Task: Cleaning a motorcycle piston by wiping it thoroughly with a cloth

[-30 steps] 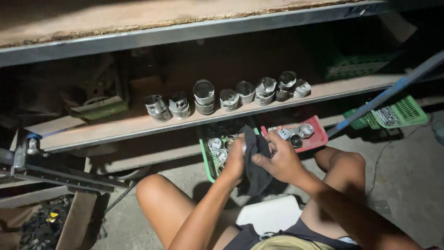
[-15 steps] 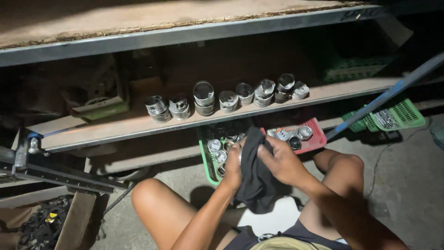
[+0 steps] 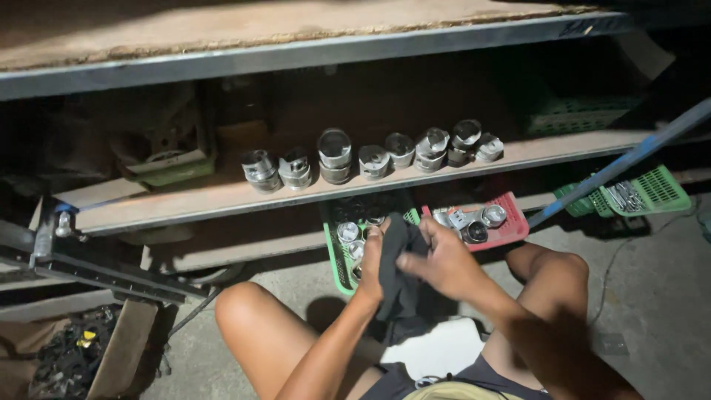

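I am seeing a dim scene: light is falling from above and in front, glinting off the row of shiny metal pistons (image 3: pixel 370 157), while the shelf recesses are sinking into black shadow and the edges are softening.

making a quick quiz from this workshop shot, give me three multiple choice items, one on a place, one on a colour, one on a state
1. Where does the row of metal pistons stand?
A. on the wooden shelf board
B. on the concrete floor
C. in the cardboard box

2. What colour is the tray just right of the hands?
A. blue
B. red
C. yellow

3. What is the state of the dark cloth?
A. folded flat on the shelf
B. hanging from a hook
C. held between both hands

Answers:
1. A, the pistons line the shelf board below the table top.
2. B, the tray of metal parts is red, beside a green basket.
3. C, the left hand and right hand both grip the cloth above the floor.
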